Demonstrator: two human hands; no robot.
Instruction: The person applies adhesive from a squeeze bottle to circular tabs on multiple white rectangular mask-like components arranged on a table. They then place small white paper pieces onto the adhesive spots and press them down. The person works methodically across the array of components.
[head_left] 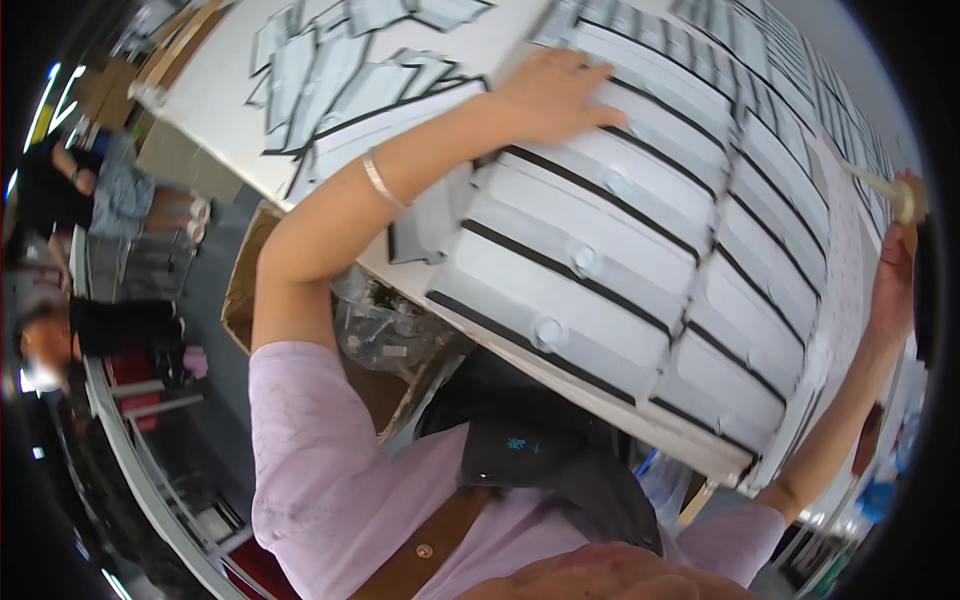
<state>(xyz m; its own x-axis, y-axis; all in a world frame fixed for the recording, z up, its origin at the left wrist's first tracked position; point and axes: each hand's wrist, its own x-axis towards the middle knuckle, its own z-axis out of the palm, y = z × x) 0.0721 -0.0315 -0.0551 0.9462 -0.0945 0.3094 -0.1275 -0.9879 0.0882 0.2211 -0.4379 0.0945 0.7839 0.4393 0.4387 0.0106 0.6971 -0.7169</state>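
My left hand [555, 98] lies over rows of flat, pale plastic pouches [625, 225], its fingers apart and touching the far part of the nearest row. Each pouch has a black strip along one edge, and several show a clear round spot on the front. They overlap like shingles. At the far right my right hand [893, 275] is closed around a pale beige rod [905, 203] with a thick rounded end. What kind of thing it is I cannot tell, and the dark rim of the picture hides part of that hand.
More pouches [335, 85] lie loosely spread on the white table [205, 95] at the left. Below its edge stands a cardboard box [250, 275] with clear plastic wrapping [375, 325] in it. Other people [75, 180] sit at the far left, beside a curved-looking rail.
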